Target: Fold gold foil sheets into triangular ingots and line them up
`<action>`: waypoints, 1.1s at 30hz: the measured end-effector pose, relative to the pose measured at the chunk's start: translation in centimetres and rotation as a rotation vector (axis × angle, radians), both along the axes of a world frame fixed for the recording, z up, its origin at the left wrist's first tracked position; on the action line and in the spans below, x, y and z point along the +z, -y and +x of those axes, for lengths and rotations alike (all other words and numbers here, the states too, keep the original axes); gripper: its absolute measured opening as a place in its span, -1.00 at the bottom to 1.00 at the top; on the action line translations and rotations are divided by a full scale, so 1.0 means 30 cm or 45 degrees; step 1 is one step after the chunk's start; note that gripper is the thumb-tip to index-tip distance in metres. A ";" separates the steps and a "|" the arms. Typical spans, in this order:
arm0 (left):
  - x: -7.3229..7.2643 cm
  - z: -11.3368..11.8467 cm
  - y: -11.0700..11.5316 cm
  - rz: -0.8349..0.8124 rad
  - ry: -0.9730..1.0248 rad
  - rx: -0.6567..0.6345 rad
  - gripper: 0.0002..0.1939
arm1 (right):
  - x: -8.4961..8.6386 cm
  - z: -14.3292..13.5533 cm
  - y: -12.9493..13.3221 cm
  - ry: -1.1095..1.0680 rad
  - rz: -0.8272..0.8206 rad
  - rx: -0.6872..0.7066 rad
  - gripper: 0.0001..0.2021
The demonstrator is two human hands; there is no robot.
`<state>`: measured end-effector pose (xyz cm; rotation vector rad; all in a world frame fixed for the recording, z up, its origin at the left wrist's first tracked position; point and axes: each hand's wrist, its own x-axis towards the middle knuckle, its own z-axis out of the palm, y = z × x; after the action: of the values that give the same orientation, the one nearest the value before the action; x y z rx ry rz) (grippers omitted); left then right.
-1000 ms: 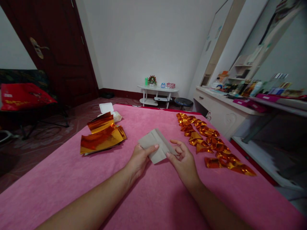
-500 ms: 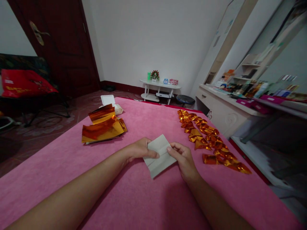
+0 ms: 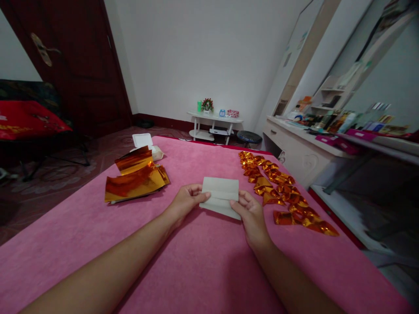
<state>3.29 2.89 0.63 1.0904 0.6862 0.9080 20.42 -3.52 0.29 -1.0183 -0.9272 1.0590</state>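
A pale grey-white sheet of paper [image 3: 221, 192] with crease lines across it is held up over the pink surface [image 3: 190, 266]. My left hand [image 3: 187, 201] pinches its left edge, thumb on top. On the right edge, my right hand [image 3: 251, 213] grips it the same way, its thumb on the near part. To the left lies a stack of shiny gold-orange sheets [image 3: 135, 182]. Several folded gold foil pieces [image 3: 288, 192] lie in rows at the right.
Behind the stack is an open white container [image 3: 143, 140]. A white side table [image 3: 214, 116] and a round stool [image 3: 249, 137] stand beyond the far edge. A dresser [image 3: 294, 144] with bottles is at the right, a red bag [image 3: 31, 120] at the far left.
The paper has turned from a slanted position to nearly square with me, both hands still on it. The whole view has shifted slightly.
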 end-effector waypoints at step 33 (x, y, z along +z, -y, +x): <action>0.008 -0.001 0.014 0.128 -0.154 0.209 -0.68 | 0.006 -0.010 0.000 0.139 0.069 -0.050 -0.53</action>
<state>3.26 2.47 0.86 1.1985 0.8469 1.0316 20.12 -3.51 0.48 -1.0539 -1.0152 0.9480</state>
